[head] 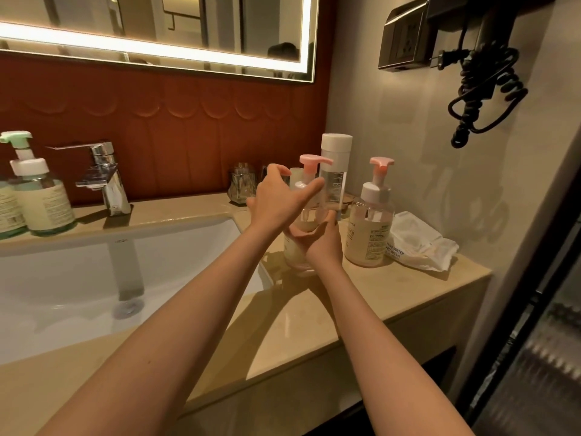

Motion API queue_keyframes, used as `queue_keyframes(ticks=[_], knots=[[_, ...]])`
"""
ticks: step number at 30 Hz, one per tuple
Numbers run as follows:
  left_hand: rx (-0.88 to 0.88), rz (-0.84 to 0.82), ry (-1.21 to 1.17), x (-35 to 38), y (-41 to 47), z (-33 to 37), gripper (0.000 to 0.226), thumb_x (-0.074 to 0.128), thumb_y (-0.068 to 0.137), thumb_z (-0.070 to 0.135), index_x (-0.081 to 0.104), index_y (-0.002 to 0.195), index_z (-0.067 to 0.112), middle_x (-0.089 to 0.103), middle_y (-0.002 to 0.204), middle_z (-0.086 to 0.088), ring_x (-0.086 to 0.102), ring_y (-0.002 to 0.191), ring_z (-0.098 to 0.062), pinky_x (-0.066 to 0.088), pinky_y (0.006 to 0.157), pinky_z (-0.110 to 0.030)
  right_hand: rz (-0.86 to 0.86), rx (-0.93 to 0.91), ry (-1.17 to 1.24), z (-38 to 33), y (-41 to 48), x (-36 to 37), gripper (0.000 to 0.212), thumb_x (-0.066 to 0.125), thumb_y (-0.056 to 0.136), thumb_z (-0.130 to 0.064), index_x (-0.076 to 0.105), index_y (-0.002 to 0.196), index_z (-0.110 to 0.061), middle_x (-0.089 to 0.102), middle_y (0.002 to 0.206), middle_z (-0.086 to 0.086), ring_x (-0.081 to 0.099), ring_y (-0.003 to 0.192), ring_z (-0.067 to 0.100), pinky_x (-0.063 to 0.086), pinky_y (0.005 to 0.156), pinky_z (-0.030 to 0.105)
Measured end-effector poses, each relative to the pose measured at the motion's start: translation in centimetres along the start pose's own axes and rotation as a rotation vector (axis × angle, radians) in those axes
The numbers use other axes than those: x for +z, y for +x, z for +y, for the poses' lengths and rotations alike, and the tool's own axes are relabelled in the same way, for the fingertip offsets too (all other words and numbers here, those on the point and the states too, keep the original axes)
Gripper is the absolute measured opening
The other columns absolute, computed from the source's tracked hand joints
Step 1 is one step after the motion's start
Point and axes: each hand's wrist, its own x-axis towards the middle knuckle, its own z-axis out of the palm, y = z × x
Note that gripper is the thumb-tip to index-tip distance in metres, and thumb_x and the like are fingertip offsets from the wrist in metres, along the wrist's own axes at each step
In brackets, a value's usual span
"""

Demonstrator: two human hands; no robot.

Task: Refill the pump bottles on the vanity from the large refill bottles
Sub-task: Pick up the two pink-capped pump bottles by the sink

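Note:
A clear pump bottle (295,247) with a pink pump head (311,160) stands on the beige vanity top (314,322), right of the sink. My right hand (323,243) grips its body from the front. My left hand (279,199) reaches over from the left, thumb and forefinger curled round the white pump collar just under the pink head. Close behind it is a tall clear bottle (335,171) with a white cap. To the right stands a second pink-pump bottle (371,228), full of pale liquid.
A wet wipes pack (418,240) lies by the right wall. Two green-pump bottles (41,199) stand left of the chrome faucet (107,177). The white sink (94,278) lies on the left. A glass tumbler (242,184) stands at the back. A hair dryer (484,73) hangs on the wall.

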Motion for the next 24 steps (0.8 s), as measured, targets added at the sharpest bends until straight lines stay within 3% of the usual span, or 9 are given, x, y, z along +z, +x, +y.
queue_keyframes(ticks=[3, 4, 8, 10, 14, 16, 19, 21, 24], knots=[[-0.006, -0.281, -0.161, 0.0, -0.2, 0.2, 0.085, 0.058, 0.065, 0.055, 0.034, 0.138, 0.021, 0.052, 0.116, 0.002, 0.052, 0.11, -0.018, 0.042, 0.1, -0.049, -0.029, -0.016, -0.02, 0.1, 0.1, -0.3, 0.08, 0.07, 0.072, -0.053, 0.027, 0.13, -0.019, 0.047, 0.134, 0.006, 0.05, 0.119, 0.03, 0.043, 0.095, 0.046], [-0.001, -0.293, -0.176, 0.0, -0.4, 0.3, 0.084, 0.055, 0.064, 0.053, 0.036, 0.139, 0.021, 0.053, 0.117, 0.002, 0.053, 0.11, -0.018, 0.043, 0.099, -0.048, -0.036, -0.023, -0.019, 0.1, 0.2, -0.4, 0.079, 0.07, 0.073, -0.051, 0.027, 0.131, -0.018, 0.047, 0.133, 0.007, 0.05, 0.118, 0.03, 0.043, 0.094, 0.044], [-0.075, 0.057, -0.213, -1.0, 0.0, 0.0, 0.063, 0.048, 0.065, 0.055, 0.051, 0.119, 0.024, 0.059, 0.093, 0.005, 0.058, 0.097, -0.02, 0.042, 0.096, -0.051, -0.031, 0.004, 0.041, 0.1, 0.3, -0.5, 0.08, 0.074, 0.076, -0.038, 0.024, 0.136, -0.017, 0.043, 0.137, 0.004, 0.046, 0.122, 0.028, 0.042, 0.094, 0.041], [-0.079, 0.048, -0.229, -1.5, 0.4, -0.4, 0.059, 0.051, 0.07, 0.053, 0.048, 0.119, 0.022, 0.059, 0.09, 0.006, 0.057, 0.094, -0.018, 0.043, 0.096, -0.049, -0.026, 0.014, 0.046, 0.1, 0.2, -0.4, 0.082, 0.073, 0.076, -0.037, 0.023, 0.137, -0.018, 0.042, 0.138, 0.004, 0.045, 0.123, 0.028, 0.042, 0.096, 0.043], [-0.026, -0.304, -0.256, -0.6, 0.1, -0.3, 0.07, 0.061, 0.086, 0.037, 0.028, 0.144, 0.017, 0.045, 0.139, -0.006, 0.046, 0.121, -0.021, 0.041, 0.099, -0.038, -0.047, -0.008, 0.036, 0.3, 0.3, -0.4, 0.083, 0.072, 0.076, -0.042, 0.022, 0.138, -0.019, 0.042, 0.14, 0.004, 0.045, 0.124, 0.027, 0.041, 0.097, 0.041], [-0.01, -0.242, -0.221, -0.1, 0.1, -0.1, 0.069, 0.066, 0.083, 0.035, 0.032, 0.142, 0.02, 0.051, 0.127, 0.0, 0.049, 0.116, -0.021, 0.042, 0.1, -0.042, -0.042, -0.002, 0.026, 0.4, 0.3, -0.4, 0.085, 0.072, 0.075, -0.045, 0.023, 0.139, -0.019, 0.043, 0.14, 0.004, 0.045, 0.125, 0.027, 0.04, 0.097, 0.04], [-0.044, -0.051, -0.151, -0.2, 0.4, 0.0, 0.076, 0.069, 0.069, 0.056, 0.04, 0.132, 0.024, 0.051, 0.102, 0.008, 0.051, 0.105, -0.019, 0.043, 0.097, -0.049, -0.022, 0.017, 0.015, 0.3, 0.3, -0.3, 0.089, 0.074, 0.073, -0.045, 0.022, 0.14, -0.018, 0.042, 0.141, 0.005, 0.044, 0.126, 0.029, 0.042, 0.098, 0.043], [-0.063, -0.071, -0.145, -0.6, 0.5, -0.1, 0.091, 0.062, 0.058, 0.066, 0.038, 0.134, 0.023, 0.05, 0.119, -0.001, 0.049, 0.111, -0.021, 0.041, 0.099, -0.05, -0.012, 0.016, 0.017, 0.4, 0.3, -0.2, 0.087, 0.074, 0.073, -0.045, 0.023, 0.139, -0.019, 0.043, 0.14, 0.004, 0.045, 0.125, 0.029, 0.042, 0.096, 0.043], [-0.043, -0.248, -0.175, -0.8, 0.7, 0.0, 0.098, 0.063, 0.062, 0.061, 0.027, 0.145, 0.022, 0.041, 0.144, -0.006, 0.043, 0.127, -0.025, 0.035, 0.106, -0.051, -0.017, 0.015, 0.018, 0.6, 0.2, -0.2, 0.084, 0.073, 0.073, -0.046, 0.024, 0.137, -0.021, 0.045, 0.137, 0.004, 0.046, 0.123, 0.028, 0.042, 0.094, 0.042]])
